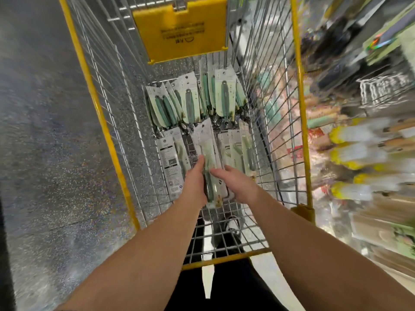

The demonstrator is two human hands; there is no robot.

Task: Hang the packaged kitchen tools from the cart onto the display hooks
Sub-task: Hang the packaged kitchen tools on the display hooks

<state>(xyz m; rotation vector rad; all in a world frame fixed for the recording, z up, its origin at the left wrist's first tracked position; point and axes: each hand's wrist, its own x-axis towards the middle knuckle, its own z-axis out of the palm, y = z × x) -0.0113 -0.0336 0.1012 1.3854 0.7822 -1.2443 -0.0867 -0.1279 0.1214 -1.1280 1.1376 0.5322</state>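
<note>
Both my arms reach down into a wire cart (105, 122) with a yellow frame. My left hand (195, 184) grips a clear packaged green-handled tool (205, 144) by its lower end, lifted above the cart floor. My right hand (238, 182) is right beside the same package, fingers spread and touching its right edge. Several more packaged tools lie in the cart: green peelers (190, 99) on pale cards at the far end, a package (173, 160) with a black label on the left, and peeler packs (239, 149) on the right.
A yellow plastic plate (182, 28) hangs on the cart's far wall. Blurred display shelves (363, 153) with hanging goods, some yellow and white, fill the right side. Speckled grey floor (49, 153) lies to the left. My legs and a shoe show below the cart.
</note>
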